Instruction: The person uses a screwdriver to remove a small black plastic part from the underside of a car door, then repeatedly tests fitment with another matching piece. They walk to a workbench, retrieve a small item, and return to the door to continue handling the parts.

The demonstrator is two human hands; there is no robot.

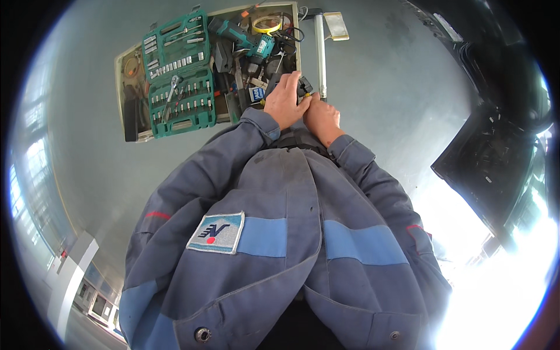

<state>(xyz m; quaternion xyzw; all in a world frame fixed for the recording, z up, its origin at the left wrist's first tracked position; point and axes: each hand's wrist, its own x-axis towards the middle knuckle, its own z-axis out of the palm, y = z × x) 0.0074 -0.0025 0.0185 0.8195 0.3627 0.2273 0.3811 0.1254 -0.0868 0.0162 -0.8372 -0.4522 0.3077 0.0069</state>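
My left hand [283, 104] is wrapped over a dark grey or black tool part [304, 87] at the near right edge of the tool cart. Most of that part is hidden under the fingers, so its kind does not show. My right hand [322, 119] is closed just beside it, thumb and fingers pressed together next to a small yellow piece. What the right fingers pinch is hidden. Beyond the hands lie a teal cordless drill [263, 45] and a second teal power tool [228, 29]. Left of them sits an opened green socket set case [181, 102].
The tool cart [294, 29] has a pale rim and a white handle bar [321, 55] on its right. In it lie a ratchet [173, 90], a yellow tape roll [266, 24] and loose hand tools. Large black sheet-like objects [487, 151] stand at the right.
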